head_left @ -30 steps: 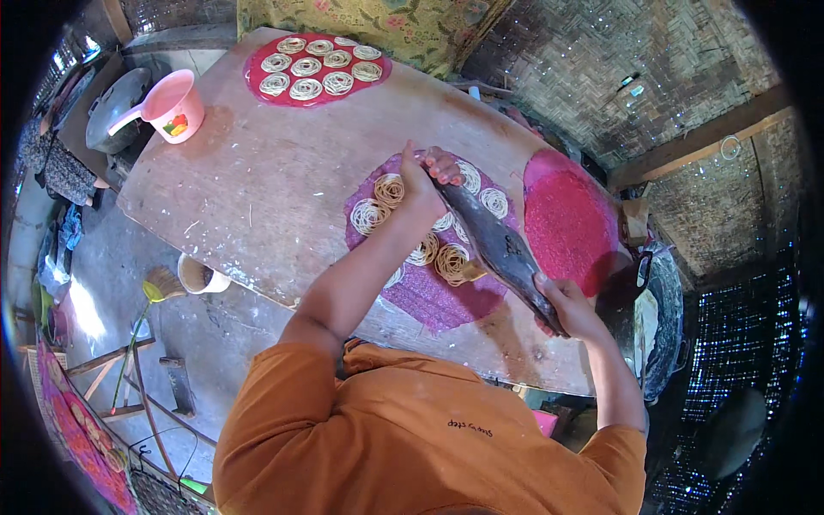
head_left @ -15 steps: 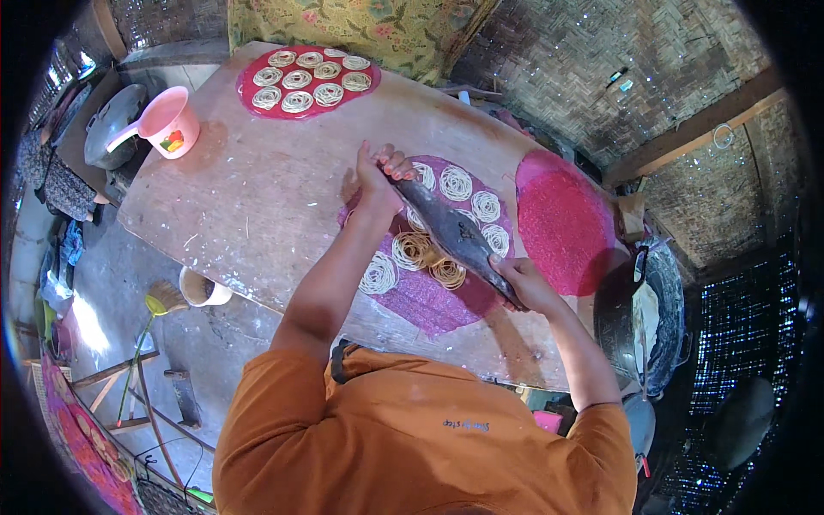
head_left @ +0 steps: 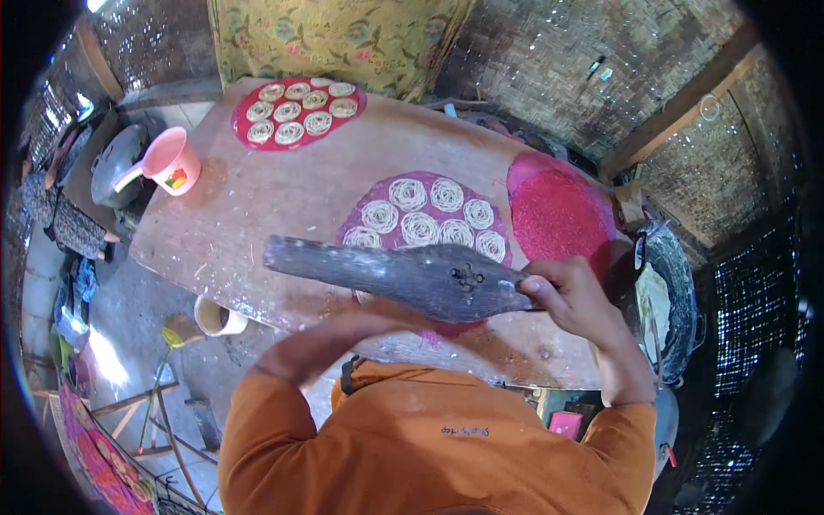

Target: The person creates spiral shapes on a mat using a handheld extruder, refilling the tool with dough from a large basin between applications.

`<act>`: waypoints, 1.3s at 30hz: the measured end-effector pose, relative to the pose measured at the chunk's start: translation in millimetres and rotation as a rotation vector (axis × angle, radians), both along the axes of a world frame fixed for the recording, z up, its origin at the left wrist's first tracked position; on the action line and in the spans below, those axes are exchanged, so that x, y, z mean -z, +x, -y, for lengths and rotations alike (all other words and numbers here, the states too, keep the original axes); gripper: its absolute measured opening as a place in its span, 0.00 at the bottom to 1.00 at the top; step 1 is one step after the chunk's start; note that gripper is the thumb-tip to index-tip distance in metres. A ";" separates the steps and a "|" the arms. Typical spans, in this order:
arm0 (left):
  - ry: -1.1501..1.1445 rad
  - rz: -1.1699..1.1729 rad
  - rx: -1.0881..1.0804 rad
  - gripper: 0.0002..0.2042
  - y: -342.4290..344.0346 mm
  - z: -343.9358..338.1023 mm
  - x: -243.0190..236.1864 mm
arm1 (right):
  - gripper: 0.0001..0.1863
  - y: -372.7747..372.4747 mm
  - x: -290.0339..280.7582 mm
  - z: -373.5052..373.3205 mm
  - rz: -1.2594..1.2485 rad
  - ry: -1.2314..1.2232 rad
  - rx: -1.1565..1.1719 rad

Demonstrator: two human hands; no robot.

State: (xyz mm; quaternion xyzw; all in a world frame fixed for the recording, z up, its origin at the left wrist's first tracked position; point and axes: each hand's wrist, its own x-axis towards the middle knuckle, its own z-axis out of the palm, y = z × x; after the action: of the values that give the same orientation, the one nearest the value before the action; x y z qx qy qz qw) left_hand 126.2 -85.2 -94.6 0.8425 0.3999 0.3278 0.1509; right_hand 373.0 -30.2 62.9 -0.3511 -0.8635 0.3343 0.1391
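One dark wooden board lies crosswise in front of the person, its long axis running left to right, the left end a little farther from the body than the right. The right hand's grip is closed on the right tip, thumb on the upper face, so nearly all the board stretches leftward from that grip. Its narrow left end juts out free over the desk. The left hand is blurred and mostly hidden under the board's near edge; I cannot tell whether it is open, closed or touching. It is nearer the board's middle than its free end. The board seems raised, covering the near part of a purple sheet of pale noodle nests. A red sheet lies just beyond the right hand.
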 end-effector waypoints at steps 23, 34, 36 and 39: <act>-0.599 0.595 0.599 0.16 117.0 -27.1 -118.4 | 0.20 57.7 -79.5 14.6 -0.562 0.238 0.293; -0.015 0.514 -0.055 0.16 181.1 -73.9 -91.5 | 0.14 223.8 -26.1 -30.6 -2.044 0.349 1.042; -0.133 1.098 0.055 0.15 205.1 -81.7 -102.5 | 0.20 200.8 14.1 -32.4 -1.882 0.129 0.775; -0.214 1.519 0.473 0.13 206.0 -70.8 -167.6 | 0.26 229.4 46.3 -16.9 -1.103 0.020 1.065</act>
State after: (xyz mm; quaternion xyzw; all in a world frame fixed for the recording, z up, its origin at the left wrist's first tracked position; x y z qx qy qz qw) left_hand 332.2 -14.4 73.0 0.4327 0.0284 0.7307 0.5273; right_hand 602.5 -13.3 16.5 -0.5008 -0.3861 0.3413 0.6954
